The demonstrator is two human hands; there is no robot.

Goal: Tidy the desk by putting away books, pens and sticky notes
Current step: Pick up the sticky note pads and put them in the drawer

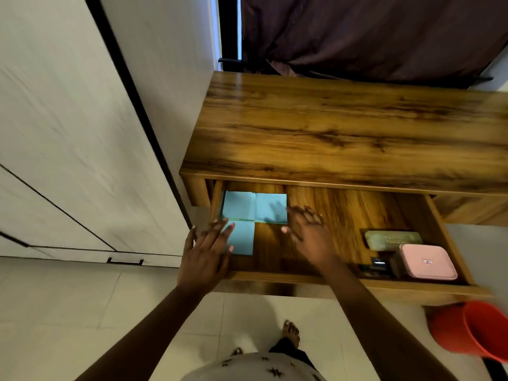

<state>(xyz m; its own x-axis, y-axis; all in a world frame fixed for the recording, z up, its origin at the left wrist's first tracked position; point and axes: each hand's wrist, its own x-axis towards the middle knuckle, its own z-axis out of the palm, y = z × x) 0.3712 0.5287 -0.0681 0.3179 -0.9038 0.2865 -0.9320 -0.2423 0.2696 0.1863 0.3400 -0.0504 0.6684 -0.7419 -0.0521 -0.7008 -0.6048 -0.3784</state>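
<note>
The wooden desk's drawer (275, 277) stands pulled out below the desk top (343, 127). Three light blue sticky-note pads (247, 206) lie in its left part, two side by side at the back and one in front of them. My left hand (204, 253) hovers with spread fingers over the drawer's front left corner, fingertips over the front pad. My right hand (306, 232) is stretched flat over the drawer's middle, fingertips by the right edge of the back pads. Neither hand holds anything.
At the drawer's right end lie a pink case (427, 261), an olive tin (393, 240) and small dark items. An orange bucket (472, 328) stands on the tiled floor at right. White wardrobe doors (68, 133) stand left; a dark curtain (371, 34) hangs behind.
</note>
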